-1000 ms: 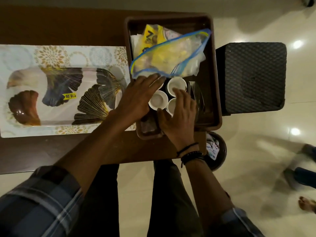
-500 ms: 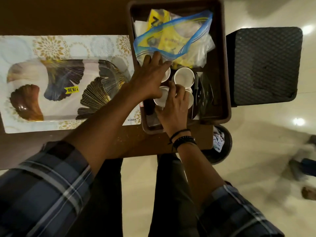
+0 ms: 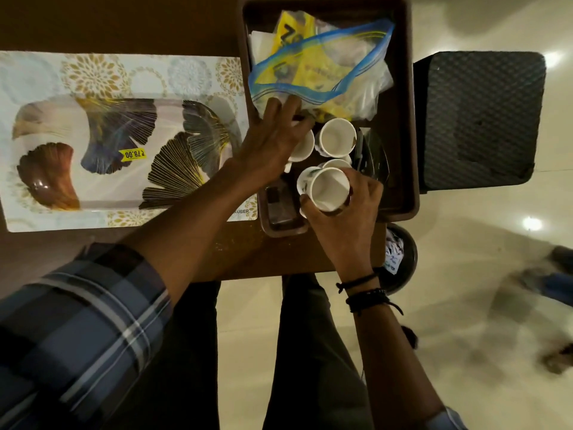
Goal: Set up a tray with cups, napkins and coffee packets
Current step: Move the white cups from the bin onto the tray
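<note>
A leaf-patterned tray with a yellow price sticker lies on a floral placemat on the left of the table. To its right a brown bin holds white cups, napkins and a zip bag of yellow coffee packets. My right hand is shut on a white cup, lifted and tilted above the bin's near end. My left hand rests over another cup in the bin, fingers curled around it. A third cup stands upright beside it.
A dark woven stool stands right of the bin. A small dark waste basket with paper scraps sits on the floor by the table's corner. Someone's feet show blurred at the far right. My legs are under the table edge.
My right hand has closed on a cup and lifted it out of the cluster, tilting it toward me. My left hand stays over the neighbouring cup.
</note>
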`<state>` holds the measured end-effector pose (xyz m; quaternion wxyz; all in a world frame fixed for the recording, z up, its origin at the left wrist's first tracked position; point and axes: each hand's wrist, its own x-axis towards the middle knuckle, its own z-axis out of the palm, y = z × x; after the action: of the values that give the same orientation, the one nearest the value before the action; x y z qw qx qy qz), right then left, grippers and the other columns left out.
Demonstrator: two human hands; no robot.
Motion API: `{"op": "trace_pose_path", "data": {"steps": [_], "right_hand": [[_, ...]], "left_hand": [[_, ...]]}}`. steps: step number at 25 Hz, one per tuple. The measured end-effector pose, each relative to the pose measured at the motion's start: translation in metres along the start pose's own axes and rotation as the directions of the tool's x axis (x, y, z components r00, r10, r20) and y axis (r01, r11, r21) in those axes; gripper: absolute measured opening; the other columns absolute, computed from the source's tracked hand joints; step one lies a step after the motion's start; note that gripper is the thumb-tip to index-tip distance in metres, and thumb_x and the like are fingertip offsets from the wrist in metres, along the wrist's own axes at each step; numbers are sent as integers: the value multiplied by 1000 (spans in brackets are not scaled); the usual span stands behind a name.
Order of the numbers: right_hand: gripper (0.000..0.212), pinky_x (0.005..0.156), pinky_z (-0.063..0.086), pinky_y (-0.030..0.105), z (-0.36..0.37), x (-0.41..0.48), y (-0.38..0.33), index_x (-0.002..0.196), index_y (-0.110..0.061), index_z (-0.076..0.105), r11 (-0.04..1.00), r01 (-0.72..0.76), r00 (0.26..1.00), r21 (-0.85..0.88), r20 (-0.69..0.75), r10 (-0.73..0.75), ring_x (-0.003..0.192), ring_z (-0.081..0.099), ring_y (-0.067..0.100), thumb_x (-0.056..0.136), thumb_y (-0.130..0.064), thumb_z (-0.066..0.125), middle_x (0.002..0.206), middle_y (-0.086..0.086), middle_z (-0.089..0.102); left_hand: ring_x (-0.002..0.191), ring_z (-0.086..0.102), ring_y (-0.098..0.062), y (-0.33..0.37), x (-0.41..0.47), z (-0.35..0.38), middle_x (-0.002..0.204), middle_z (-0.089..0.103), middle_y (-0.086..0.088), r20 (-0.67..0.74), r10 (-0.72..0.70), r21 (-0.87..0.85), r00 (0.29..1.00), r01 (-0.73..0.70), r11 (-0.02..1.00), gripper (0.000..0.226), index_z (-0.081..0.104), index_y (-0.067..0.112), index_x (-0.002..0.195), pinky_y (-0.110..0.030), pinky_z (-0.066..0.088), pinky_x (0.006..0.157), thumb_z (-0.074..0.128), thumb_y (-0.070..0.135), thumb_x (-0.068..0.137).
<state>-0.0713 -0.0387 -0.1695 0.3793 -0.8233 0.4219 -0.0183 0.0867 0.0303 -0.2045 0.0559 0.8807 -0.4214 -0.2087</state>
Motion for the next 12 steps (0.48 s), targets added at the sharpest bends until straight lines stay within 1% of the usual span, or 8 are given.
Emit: {"op": "trace_pose_path", "data": {"steps": [2,3,5,6,7,9,10,12], "right_hand": [[67,80,34,-8,-7,-1,-3,121,-18,53,1000,1,1000,13,-29,0,94,41,-5,63,-28,85,121,0,42],[67,81,34,-8,-10,-1,-5,121,-18,53,1000,9,999,24,-37,-9,95,43,-6,63,-28,85,119,-2,40],[67,83,39,-3,-14,-4,-13,122,-17,52,999,29,999,43,-29,-28,100,45,-5,64,-29,85,120,-3,39],[67,86,42,4,-14,-7,-18,122,-16,52,998,40,999,46,-21,-39,104,47,0,65,-28,85,121,0,40],[67,90,46,14,-12,-10,-25,123,-14,52,998,51,999,48,-9,-51,109,49,9,66,-27,85,124,3,41],[66,96,48,33,-1,-16,-42,123,-10,52,995,86,996,58,30,-88,117,48,21,67,-24,84,124,6,43],[66,97,47,36,8,-20,-51,123,-8,52,991,118,991,61,49,-121,118,48,24,67,-22,84,121,2,44],[64,96,43,32,28,-25,-67,120,-5,54,982,183,979,50,80,-186,116,49,27,66,-20,84,114,0,49]], "left_hand": [[126,39,-35,-3,-14,-3,151,32,-9,-11,66,-82,998,-67,994,73,41,15,136,-52,49,88,70,2,71],[122,45,-34,-6,-24,-7,149,37,-8,-38,85,-142,996,-90,986,74,41,15,137,-50,50,84,72,5,70],[109,55,-34,-16,-50,-17,138,49,-9,-131,66,-257,989,-98,961,72,44,14,134,-45,52,77,74,12,69],[103,59,-35,-24,-66,-22,132,54,-10,-176,36,-288,984,-86,954,70,45,14,131,-40,50,74,74,15,68],[100,60,-35,-33,-84,-26,127,56,-10,-203,-1,-299,979,-61,952,68,45,14,129,-35,46,72,74,17,67],[103,59,-38,-55,-117,-28,127,56,-12,-194,-102,-319,976,36,947,69,45,14,129,-37,45,74,75,17,67],[107,58,-39,-67,-133,-27,131,54,-12,-164,-161,-329,973,100,939,72,43,14,132,-39,47,76,74,15,68],[105,60,-40,-90,-158,-24,139,50,-10,-110,-239,-321,965,193,927,81,37,16,143,-43,51,75,72,12,70]]}}
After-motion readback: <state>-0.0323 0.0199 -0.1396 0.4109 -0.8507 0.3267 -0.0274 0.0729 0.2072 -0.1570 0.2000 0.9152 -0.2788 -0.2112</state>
